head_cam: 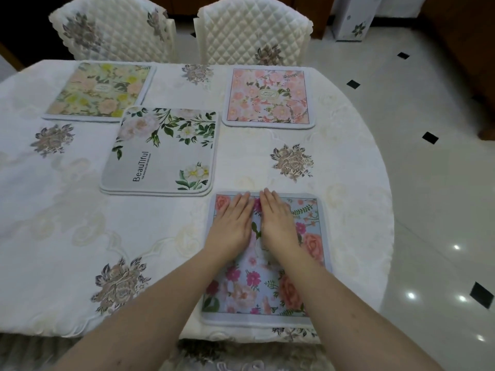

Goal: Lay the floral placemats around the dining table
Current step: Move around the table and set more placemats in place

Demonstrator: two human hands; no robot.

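Both hands lie flat, palms down, side by side on the blue mat (267, 279) at the near edge of the bench (67, 210); the left hand (231, 223) and the right hand (278, 223) have their fingers stretched out and together, each grip released and grasping nothing, just pressed on the upper half of the mat. The two hands sit close, almost touching at the forefingers. The blue mat, printed with pink and peach flowers, lies square to the near rim, its lower border just short of the cloth's edge. Further in, near the middle of the bench, sits a small stack of mats (163, 151), white with green leaves and the word "Beautiful" on top; more edges show beneath it, though how many I cannot tell. At the far side a yellow mat (101, 89) lies before the left chair (115, 28), its near right corner beside the stack, perhaps touching it. A pink mat (267, 96) lies before the right chair (251, 30), well apart from the stack. A white cloth with embroidered flowers covers the bench.
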